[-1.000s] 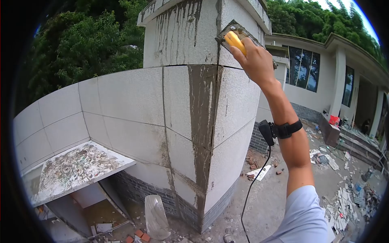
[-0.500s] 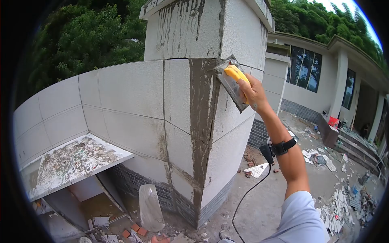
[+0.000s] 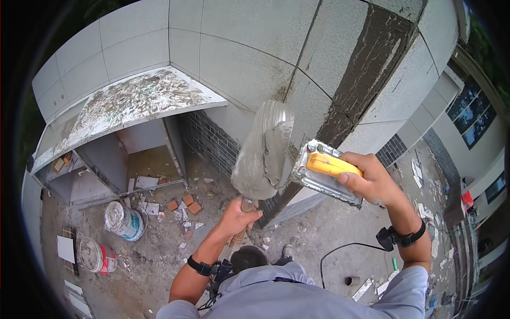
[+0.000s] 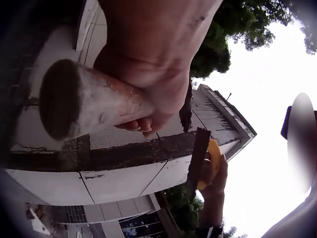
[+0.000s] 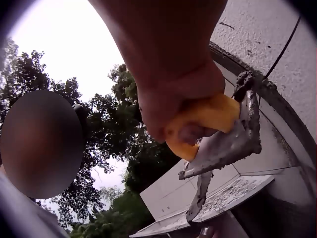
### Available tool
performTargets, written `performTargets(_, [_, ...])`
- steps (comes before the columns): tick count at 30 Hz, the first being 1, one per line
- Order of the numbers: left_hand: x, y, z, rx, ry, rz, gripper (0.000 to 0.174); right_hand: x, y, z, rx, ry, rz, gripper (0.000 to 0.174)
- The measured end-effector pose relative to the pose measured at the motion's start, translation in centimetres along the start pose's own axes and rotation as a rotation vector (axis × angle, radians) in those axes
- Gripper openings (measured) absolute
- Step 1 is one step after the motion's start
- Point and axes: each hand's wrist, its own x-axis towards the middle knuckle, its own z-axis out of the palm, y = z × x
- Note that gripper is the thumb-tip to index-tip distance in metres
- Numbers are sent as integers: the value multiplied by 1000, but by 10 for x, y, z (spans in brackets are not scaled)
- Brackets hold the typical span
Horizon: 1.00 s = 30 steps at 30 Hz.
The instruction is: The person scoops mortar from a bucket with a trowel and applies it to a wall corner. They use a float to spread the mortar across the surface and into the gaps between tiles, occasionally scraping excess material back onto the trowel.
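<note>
My right hand (image 3: 369,178) grips the yellow handle of a plastering trowel (image 3: 346,195), whose metal plate is edged with wet mortar. My left hand (image 3: 236,219) holds the wooden handle of a long, rounded paddle-like board (image 3: 249,165), blade pointing up and away. A ridge of grey mortar (image 3: 274,154) lies along the blade's right side. The trowel's left edge is close beside the paddle. Behind both stands a white-tiled corner pillar with a dark mortar strip (image 3: 366,64) down its edge. In the right wrist view, mortar clings to the rim of the trowel plate (image 5: 223,148).
A splattered slab (image 3: 149,93) tops an open cabinet at the left. Two paint buckets (image 3: 125,220) stand on the littered ground, and a dark bucket (image 3: 248,258) is near my feet. Brick pieces (image 3: 188,202) lie below the wall. A black cable (image 3: 340,247) runs to my right wrist.
The head view has tilted down. My right hand has brought the trowel down from the pillar's upper corner to beside the paddle. My left hand and the paddle have risen into fuller view.
</note>
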Motion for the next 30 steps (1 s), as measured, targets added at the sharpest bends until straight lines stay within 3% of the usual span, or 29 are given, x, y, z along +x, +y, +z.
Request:
performTargets(5, [2, 5, 7, 139, 83, 12, 25, 16, 15, 21, -104, -14, -198, 46])
performTargets(8, [4, 9, 16, 215, 191, 64, 25, 23, 20, 33, -210, -61, -141, 44])
performTargets(9, [4, 10, 16, 216, 173, 70, 25, 24, 27, 37, -263, -22, -237, 42])
performTargets(11, [6, 11, 11, 368, 250, 84, 23, 18, 22, 39, -366, -30, -249, 42])
performTargets(14, [5, 16, 6, 159, 251, 129, 14, 6, 23, 11, -595, -72, -212, 43])
performTargets(17, [-6, 29, -9, 132, 305, 193, 18, -9, 26, -42, -599, 237, -268, 43])
performTargets(19, [-13, 19, -27, 77, 387, 124, 26, -20, 7, -89, -665, 441, -290, 44])
performTargets(22, [-27, -4, -51, 69, 329, 31, 33, -26, -14, -157, -842, 704, -290, 46])
performTargets(26, [-48, -20, -58, 96, 401, 19, 27, -15, -40, -223, -907, 853, -249, 54])
performTargets(28, [-59, -19, -65, 349, 370, -190, 41, -3, -45, -246, -924, 888, -350, 59])
performTargets(29, [-60, -32, -72, 348, 368, -189, 41, 2, -52, -253, -907, 883, -317, 60])
performTargets(30, [-59, -52, -80, 306, 396, -69, 38, 7, -53, -262, -909, 884, -319, 60])
